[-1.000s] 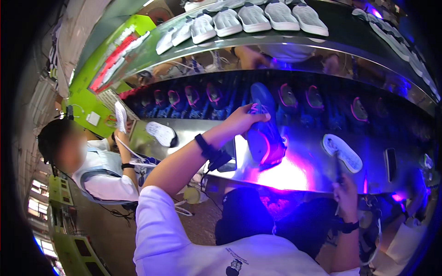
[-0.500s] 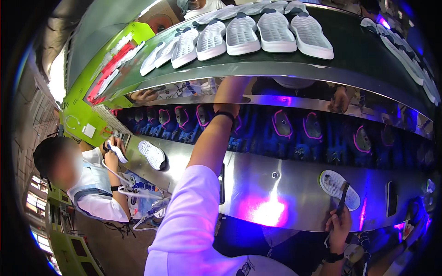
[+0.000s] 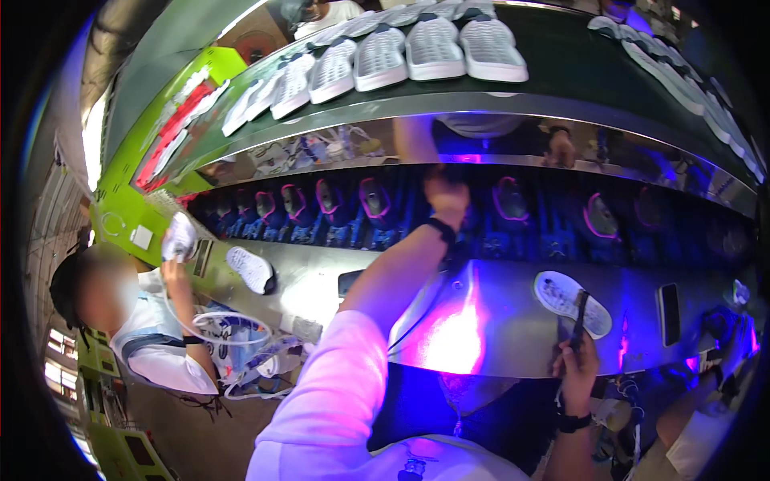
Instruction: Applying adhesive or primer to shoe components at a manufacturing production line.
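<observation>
My left hand (image 3: 447, 196) reaches across the steel bench to the row of grey oval pieces edged in pink (image 3: 374, 198). It is smeared by motion, and a dark blurred patch lies at its fingers, so whether it holds anything is unclear. A brush with a dark handle (image 3: 578, 321) is gripped in my right hand (image 3: 576, 365) at the near right. The brush's tip rests over a white shoe sole (image 3: 553, 290), which lies flat on the bench with its inner side up.
White soles (image 3: 381, 60) line the green upper belt (image 3: 553, 76). A co-worker at left holds up a white shoe part (image 3: 180, 238); another sole (image 3: 250, 269) lies nearby on the steel bench (image 3: 513, 349). A dark phone-like slab (image 3: 669, 314) sits at right.
My left hand has moved right along the row of grey ovals. The right hand stays at the sole with the brush. The co-worker's hand has risen with the white part. The view has shifted slightly.
</observation>
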{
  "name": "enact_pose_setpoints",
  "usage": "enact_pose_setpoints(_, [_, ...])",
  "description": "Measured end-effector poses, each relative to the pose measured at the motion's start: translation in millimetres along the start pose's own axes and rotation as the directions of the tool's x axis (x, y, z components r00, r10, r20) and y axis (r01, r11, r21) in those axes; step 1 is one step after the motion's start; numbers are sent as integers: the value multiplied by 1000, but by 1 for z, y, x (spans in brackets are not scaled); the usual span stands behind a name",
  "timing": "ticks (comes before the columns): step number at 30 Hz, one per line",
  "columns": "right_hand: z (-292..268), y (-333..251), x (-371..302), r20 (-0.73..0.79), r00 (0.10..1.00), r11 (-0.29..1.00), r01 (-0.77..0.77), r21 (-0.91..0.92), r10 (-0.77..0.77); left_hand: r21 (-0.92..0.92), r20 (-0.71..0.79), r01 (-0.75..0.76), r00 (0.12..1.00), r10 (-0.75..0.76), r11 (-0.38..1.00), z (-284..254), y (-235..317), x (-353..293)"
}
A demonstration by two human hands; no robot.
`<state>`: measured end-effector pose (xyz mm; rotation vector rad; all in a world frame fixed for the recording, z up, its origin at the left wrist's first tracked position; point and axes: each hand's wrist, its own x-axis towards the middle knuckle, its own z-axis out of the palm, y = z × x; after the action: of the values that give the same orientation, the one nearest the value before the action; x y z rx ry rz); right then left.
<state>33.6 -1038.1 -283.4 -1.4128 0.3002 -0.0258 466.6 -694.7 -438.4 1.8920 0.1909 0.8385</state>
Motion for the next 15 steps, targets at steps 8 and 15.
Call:
enact_pose_setpoints(8, [-28, -4, -5, -96, 995, 999, -39, 12, 40, 327, 244, -88, 970, 6, 941, -33, 68, 5])
enact_pose_setpoints(15, [-41, -6, -7, -123, 992, 998, -22, 67, 30, 476, 635, -362, 772, -29, 801, 26, 218, -29])
